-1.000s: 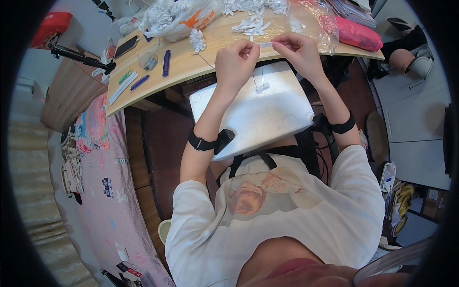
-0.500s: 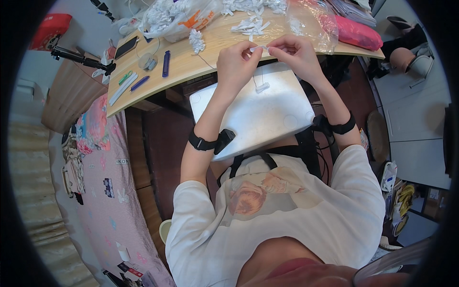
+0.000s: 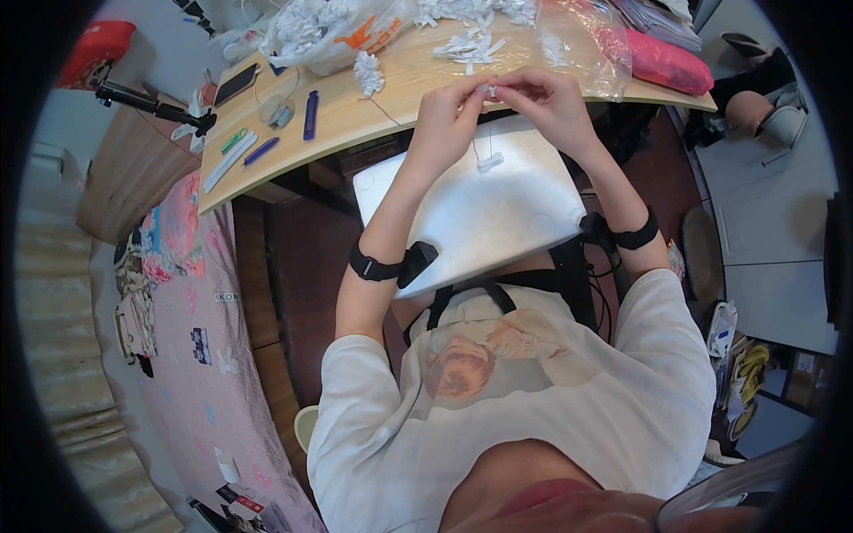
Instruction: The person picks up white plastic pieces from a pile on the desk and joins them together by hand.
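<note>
At the top middle, the left hand [image 3: 447, 114] and right hand [image 3: 546, 101] curl their fingers, pinching a small white strip [image 3: 488, 91]. Below is a white scrap [image 3: 490, 163].

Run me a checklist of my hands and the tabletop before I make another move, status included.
1. White piece pinched between the fingertips of left hand and right hand: ok.
2. White piece's fold neat: cannot tell, fingers cover much of it.
3. Small white bundle on the thin cord off the white board: cannot tell.
4. Loose white strips on the table, just beyond the hands: ok.
5. Blue pen apart from both hands: ok.
</note>
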`<state>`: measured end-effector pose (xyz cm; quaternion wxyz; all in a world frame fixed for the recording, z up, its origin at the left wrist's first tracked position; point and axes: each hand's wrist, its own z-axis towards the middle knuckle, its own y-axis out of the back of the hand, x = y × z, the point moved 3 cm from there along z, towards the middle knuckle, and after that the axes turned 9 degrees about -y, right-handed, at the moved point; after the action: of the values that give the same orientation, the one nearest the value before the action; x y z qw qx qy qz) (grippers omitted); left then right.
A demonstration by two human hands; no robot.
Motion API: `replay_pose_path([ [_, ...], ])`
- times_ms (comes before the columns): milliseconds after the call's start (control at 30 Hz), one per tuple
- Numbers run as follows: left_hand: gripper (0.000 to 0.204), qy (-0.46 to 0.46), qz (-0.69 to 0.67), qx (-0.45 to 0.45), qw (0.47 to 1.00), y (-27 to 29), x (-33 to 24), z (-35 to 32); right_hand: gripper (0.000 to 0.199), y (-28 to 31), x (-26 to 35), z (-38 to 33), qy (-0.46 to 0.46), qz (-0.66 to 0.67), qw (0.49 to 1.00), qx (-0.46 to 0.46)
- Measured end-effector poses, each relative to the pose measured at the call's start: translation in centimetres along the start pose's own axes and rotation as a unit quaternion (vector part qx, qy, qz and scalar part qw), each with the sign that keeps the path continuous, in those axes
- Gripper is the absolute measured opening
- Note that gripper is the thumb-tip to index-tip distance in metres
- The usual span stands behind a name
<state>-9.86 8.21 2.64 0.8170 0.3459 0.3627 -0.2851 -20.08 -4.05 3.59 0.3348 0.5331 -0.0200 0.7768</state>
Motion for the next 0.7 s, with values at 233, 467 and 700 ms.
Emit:
replay_pose_path([
  [233, 0.029, -0.032, 0.058, 0.007, 0.998, 0.0, -0.9, -0.3, 0.016, -0.1, 0.1, -0.1, 0.005, -0.043, 0.999, -0.003],
  [467, 0.034, -0.076, 0.133, 0.015, 0.988, -0.5, -1.6, -0.4, 0.015, -0.2, 0.9, -0.2, 0.042, -0.078, 0.996, -0.018],
  [700, 0.030, -0.119, 0.151, 0.012, 0.981, -0.7, -1.8, -0.4, 0.014, -0.2, 0.7, -0.2, 0.031, -0.111, 0.993, -0.003],
])
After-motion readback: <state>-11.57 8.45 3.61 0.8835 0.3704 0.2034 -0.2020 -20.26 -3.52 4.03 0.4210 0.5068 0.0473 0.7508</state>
